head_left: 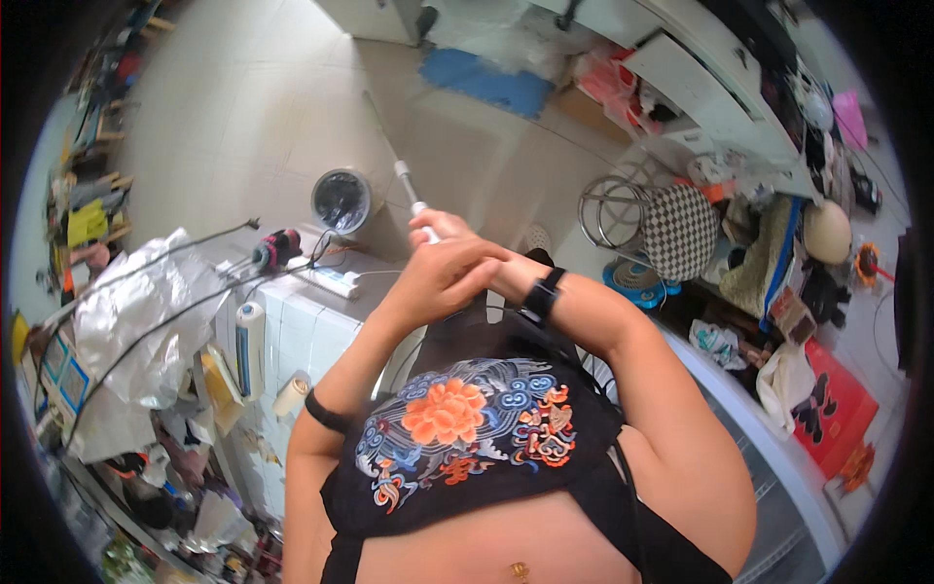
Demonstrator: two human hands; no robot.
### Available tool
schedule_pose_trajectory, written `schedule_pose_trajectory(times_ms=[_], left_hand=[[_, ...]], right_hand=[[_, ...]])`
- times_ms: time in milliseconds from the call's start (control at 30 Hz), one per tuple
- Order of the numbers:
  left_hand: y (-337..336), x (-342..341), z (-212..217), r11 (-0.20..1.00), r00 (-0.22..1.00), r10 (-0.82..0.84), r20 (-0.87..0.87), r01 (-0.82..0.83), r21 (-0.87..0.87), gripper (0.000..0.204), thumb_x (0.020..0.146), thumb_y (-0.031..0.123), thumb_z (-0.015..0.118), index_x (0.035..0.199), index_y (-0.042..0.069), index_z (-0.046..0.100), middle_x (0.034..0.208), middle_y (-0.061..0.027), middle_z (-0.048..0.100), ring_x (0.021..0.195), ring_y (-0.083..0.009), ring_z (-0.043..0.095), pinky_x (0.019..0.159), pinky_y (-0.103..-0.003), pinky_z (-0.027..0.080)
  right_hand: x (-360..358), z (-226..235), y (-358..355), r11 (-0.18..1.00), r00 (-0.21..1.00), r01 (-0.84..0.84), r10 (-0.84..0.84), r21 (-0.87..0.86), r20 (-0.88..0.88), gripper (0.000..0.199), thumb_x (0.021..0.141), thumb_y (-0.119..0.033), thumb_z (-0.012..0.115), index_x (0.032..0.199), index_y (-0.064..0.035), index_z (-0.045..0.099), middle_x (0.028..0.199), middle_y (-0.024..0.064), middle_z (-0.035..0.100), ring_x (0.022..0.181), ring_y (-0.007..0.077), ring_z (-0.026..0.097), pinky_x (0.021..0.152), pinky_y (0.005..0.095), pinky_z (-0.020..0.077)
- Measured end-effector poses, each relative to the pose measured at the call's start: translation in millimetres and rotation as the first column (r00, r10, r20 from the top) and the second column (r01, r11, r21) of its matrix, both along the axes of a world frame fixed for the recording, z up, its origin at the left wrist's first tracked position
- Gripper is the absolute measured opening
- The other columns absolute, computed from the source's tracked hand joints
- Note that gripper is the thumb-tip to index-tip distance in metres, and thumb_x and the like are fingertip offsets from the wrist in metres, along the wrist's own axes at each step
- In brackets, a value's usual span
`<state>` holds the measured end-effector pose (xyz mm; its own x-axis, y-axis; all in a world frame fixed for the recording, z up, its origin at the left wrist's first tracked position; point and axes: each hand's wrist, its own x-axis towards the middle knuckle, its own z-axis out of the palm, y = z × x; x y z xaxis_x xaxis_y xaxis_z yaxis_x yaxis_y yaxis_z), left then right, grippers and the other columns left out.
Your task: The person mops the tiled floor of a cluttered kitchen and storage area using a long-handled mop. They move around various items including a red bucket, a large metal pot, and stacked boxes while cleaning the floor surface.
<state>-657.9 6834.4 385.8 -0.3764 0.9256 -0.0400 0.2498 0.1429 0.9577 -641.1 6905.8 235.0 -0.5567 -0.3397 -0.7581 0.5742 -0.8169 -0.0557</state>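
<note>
My right hand (446, 232) is wrapped round the white grip of a long thin rod (405, 175). The rod slants away over the tiled floor, its metal shaft narrowing toward the far end; what kind of tool it is I cannot make out. Across the back of my right hand and its wrist lies my left hand (443, 277), fingers stretched out and touching it. A black watch (543, 294) sits on my right wrist, and a black band (328, 413) circles my left forearm. Just left of the rod stands a round bin (341, 201) with a dark liner.
To the left, a tiled counter (309, 313) carries a power strip (334, 280), cables and crumpled silvery sheeting (146, 316). On the right are a checkered stool (679, 232), a blue round object (637, 282) and piled household goods. A blue mat (486, 82) lies ahead on the floor.
</note>
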Motion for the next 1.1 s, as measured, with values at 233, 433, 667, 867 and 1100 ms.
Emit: schedule_pose_trajectory(times_ms=[233,433,667,867,1100], left_hand=[[12.3,14.0,19.3,0.900,0.936,-0.321,0.143,0.255,0.355,0.027,0.093,0.022,0.047,0.077,0.001,0.053,0.066,-0.0111,0.051,0.061,-0.0243,0.050,0.060,-0.033,0.040],[34.3,26.2,-0.7,0.883,0.777,-0.444,0.446,0.294,0.366,0.053,0.096,0.040,0.039,0.058,0.005,0.051,0.053,-0.0017,0.047,0.050,-0.0128,0.042,0.052,-0.027,0.035],[27.5,-2.5,-81.1,0.963,0.654,-0.265,0.709,0.223,0.155,0.062,0.093,0.046,0.042,0.043,0.010,0.041,0.043,0.0033,0.036,0.045,-0.0081,0.035,0.048,-0.024,0.030],[-34.3,-54.8,-73.8,0.977,0.775,-0.213,0.594,0.169,0.129,0.054,0.093,0.040,0.046,0.048,0.009,0.047,0.046,0.0023,0.043,0.045,-0.0078,0.040,0.048,-0.023,0.033],[-65.8,-129.0,-60.7,0.985,0.877,0.151,0.457,-0.171,0.002,0.047,0.091,0.031,0.051,0.051,0.008,0.049,0.050,0.0010,0.047,0.047,-0.0073,0.044,0.047,-0.021,0.034]], right_hand=[[51.6,58.6,40.7,0.991,0.992,0.063,-0.050,-0.114,0.115,0.031,0.086,-0.026,0.053,0.062,-0.0149,0.037,0.052,-0.0055,0.041,0.042,0.0060,0.039,0.040,0.0185,0.0353],[112.8,53.7,81.1,0.978,0.982,0.173,-0.161,-0.121,0.103,0.026,0.092,-0.024,0.045,0.069,-0.0127,0.043,0.060,-0.0060,0.041,0.051,0.0068,0.042,0.050,0.0181,0.0363],[71.7,2.6,54.1,0.984,0.986,0.155,-0.148,-0.084,0.081,0.021,0.091,-0.024,0.047,0.075,-0.0108,0.045,0.060,-0.0055,0.042,0.051,0.0069,0.043,0.050,0.0181,0.0375],[6.6,-6.4,3.1,0.995,0.993,0.099,-0.098,-0.018,0.066,0.018,0.091,-0.024,0.048,0.080,-0.0092,0.047,0.061,-0.0050,0.043,0.051,0.0070,0.044,0.050,0.0181,0.0384],[-113.9,9.0,-28.8,0.985,0.994,-0.070,0.082,0.160,-0.068,0.017,0.090,-0.023,0.050,0.086,-0.0072,0.050,0.061,-0.0044,0.044,0.051,0.0072,0.045,0.051,0.0181,0.0395]])
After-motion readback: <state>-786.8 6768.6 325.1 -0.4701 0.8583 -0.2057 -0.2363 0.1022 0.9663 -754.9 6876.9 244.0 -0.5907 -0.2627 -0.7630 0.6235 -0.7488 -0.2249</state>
